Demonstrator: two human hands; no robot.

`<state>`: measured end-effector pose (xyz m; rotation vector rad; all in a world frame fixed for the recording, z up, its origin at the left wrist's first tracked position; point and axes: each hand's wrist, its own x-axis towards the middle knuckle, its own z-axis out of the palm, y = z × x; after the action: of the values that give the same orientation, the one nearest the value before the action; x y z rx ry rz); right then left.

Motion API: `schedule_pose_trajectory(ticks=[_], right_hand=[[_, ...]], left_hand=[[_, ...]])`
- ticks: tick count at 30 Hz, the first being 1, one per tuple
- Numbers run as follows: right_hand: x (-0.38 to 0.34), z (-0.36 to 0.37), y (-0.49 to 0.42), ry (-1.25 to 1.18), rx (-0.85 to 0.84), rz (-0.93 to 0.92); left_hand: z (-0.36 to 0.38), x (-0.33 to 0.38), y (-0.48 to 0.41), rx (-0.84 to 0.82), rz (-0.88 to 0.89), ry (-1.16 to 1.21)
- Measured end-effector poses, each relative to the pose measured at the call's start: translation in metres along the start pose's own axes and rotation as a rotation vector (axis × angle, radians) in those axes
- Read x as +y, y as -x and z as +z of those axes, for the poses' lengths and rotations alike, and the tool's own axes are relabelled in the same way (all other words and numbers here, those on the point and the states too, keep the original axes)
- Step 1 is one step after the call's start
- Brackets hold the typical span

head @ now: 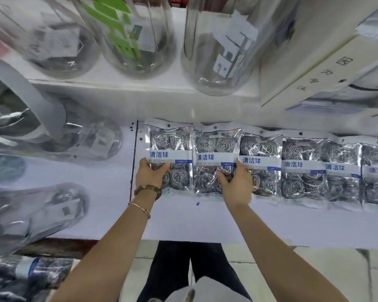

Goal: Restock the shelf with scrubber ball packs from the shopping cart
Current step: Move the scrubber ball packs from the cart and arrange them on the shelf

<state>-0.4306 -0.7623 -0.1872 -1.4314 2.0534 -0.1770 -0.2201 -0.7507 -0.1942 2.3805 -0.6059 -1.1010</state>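
1. White shelf [172, 221] fills the view, and the task's goods lie flat on it in one line, labels up so each can be read.
2. Clear jars [218, 51] stand on the tier above the leftmost pack [172, 138], and a pale box [314, 62] sits above and far to its right.
3. Right of the leftmost pack, the second pack [214, 144] and the rest of the row run edge to edge, slightly overlapping, probably to save width.
4. Below and far left of the leftmost pack, blurred spare packs [31, 273] wait, likely in the cart.
5. Left hand [148, 173] holds the leftmost pack at its lower left corner, thumb and fingers curled onto it, seemingly squaring it to the row.
6. Right hand [238, 184] lies spread over the second pack, fingers fairly straight and pressing, gripping nothing, probably to steady the row.
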Motion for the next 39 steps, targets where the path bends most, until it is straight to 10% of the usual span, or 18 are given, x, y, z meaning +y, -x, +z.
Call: schedule_pose_trajectory(ticks=[6,13,39], right_hand=[[-0.002,-0.006,-0.005,0.247,-0.039,-0.040],[-0.006,0.001,0.006,0.461,-0.264,-0.263],[-0.028,-0.033,-0.016,0.378,-0.363,-0.318]], left_hand=[[-0.005,-0.003,0.001,0.116,0.226,-0.330],[0.012,0.009,0.010,-0.263,0.587,-0.990],[0.010,0.037,0.031,-0.166,0.512,-0.917]])
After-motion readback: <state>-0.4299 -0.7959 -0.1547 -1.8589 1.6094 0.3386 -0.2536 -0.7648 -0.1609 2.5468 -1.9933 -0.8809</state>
